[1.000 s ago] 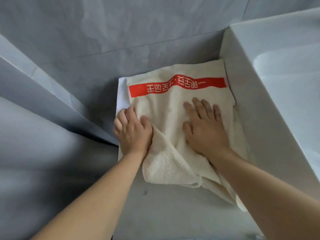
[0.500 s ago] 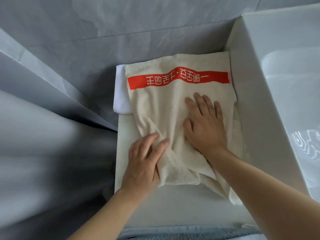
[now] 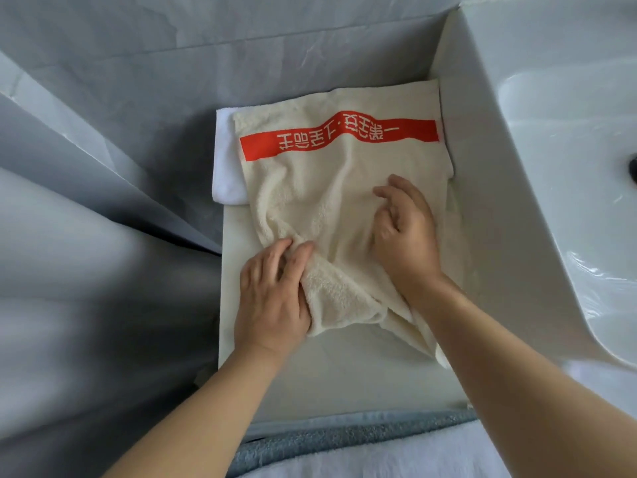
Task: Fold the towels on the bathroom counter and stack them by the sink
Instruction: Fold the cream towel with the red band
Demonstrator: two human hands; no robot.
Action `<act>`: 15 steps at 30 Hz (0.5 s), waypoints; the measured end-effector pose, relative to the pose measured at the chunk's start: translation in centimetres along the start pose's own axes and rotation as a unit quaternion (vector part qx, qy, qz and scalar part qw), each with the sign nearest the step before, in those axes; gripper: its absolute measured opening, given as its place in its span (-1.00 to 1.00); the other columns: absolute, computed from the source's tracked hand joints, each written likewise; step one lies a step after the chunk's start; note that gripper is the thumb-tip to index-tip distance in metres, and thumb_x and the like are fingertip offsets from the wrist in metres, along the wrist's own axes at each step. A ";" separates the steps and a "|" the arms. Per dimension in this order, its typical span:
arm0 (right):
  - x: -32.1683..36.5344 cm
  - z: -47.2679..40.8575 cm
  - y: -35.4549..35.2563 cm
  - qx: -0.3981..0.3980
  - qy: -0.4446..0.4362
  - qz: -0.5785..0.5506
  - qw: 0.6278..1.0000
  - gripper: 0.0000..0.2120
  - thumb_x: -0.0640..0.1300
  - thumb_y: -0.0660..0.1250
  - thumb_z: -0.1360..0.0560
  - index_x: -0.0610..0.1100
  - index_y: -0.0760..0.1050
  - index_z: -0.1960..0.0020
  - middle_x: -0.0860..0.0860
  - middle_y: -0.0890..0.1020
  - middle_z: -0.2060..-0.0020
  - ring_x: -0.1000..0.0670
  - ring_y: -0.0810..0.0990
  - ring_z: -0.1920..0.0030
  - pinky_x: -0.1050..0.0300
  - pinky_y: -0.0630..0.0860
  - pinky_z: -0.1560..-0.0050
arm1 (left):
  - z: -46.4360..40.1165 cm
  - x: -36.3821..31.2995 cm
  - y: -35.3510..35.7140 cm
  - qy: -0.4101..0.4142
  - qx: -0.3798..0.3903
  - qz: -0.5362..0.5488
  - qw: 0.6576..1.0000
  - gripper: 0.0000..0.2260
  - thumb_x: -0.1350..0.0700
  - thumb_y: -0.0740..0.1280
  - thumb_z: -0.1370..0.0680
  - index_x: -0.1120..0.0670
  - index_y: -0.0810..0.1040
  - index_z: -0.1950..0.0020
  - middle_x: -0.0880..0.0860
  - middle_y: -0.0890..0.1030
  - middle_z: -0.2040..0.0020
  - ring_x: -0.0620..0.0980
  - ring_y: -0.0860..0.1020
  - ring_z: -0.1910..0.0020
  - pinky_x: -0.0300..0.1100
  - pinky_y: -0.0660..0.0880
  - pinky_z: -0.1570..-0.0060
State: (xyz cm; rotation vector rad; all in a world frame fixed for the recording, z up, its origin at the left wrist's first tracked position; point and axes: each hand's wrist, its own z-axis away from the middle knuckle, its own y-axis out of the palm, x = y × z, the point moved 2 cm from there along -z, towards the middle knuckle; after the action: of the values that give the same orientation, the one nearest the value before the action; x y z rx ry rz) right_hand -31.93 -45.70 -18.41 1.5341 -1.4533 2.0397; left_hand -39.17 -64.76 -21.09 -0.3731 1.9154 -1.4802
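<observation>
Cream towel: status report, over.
Left hand grips cream towel near edge; right hand rests on it, fingers curled. White towel underneath. Nothing in the way.

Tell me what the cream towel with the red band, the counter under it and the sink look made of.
Cream towel: looped terry cloth, probably cotton; fuzzy pile, soft creases, red band flatter.
Counter: smooth, matte off-white slab, maybe stone or composite; cannot say which.
Sink: glossy white, likely glazed ceramic; sharp highlights on its curved bowl.

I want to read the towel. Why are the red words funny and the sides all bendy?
Head view: the red band on the cream towel lies upside down to the camera; the wide-angle lens bends the edges; the right hand is motion-blurred; glare shines on the sink.
</observation>
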 end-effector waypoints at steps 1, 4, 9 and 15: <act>0.5 1.5 -0.9 -0.019 0.003 -0.005 1.000 -0.64 -0.15 0.14 -0.50 -0.09 0.53 -0.25 0.03 0.42 -0.39 0.02 0.33 -0.40 0.00 0.27 -0.43 | 0.0 0.1 0.0 0.000 -0.003 0.005 1.000 -0.56 0.02 0.14 -0.54 -0.02 0.42 -0.43 0.06 0.40 -0.35 0.12 0.38 -0.33 0.05 0.25 -0.39; 0.6 6.6 -3.6 -0.040 -0.027 0.051 0.998 -0.61 -0.12 0.18 -0.46 -0.11 0.45 -0.28 -0.01 0.44 -0.32 0.02 0.36 -0.33 0.08 0.31 -0.34 | 0.0 0.2 0.0 0.002 -0.005 0.017 1.000 -0.56 0.04 0.14 -0.55 0.01 0.39 -0.44 0.08 0.40 -0.36 0.14 0.37 -0.35 0.10 0.28 -0.39; -2.7 12.3 -5.8 0.037 0.131 0.135 0.981 -0.30 0.15 0.29 -0.44 -0.12 0.17 -0.47 -0.09 0.29 -0.41 -0.08 0.19 -0.40 0.02 0.13 -0.41 | 0.1 0.0 0.0 -0.056 -0.079 0.056 0.994 -0.74 0.19 0.19 -0.60 0.23 0.48 -0.26 0.23 0.46 -0.28 0.23 0.41 -0.28 0.03 0.32 -0.33; -4.6 13.8 -6.0 0.104 0.043 0.284 0.952 -0.42 0.12 0.40 -0.44 -0.14 0.34 -0.33 -0.08 0.29 -0.38 -0.13 0.17 -0.32 -0.10 0.19 -0.34 | 1.9 -0.7 -1.8 -0.235 -0.057 0.180 0.954 -0.50 -0.24 -0.02 -0.55 0.13 0.43 0.24 0.06 0.51 0.14 0.17 0.44 -0.09 -0.04 0.27 -0.11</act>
State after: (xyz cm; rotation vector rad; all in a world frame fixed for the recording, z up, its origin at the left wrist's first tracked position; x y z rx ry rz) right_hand -17.46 -51.85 -19.08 1.1547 -1.8555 2.6132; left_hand -37.73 -66.37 -19.39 -0.3665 1.5838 -0.9436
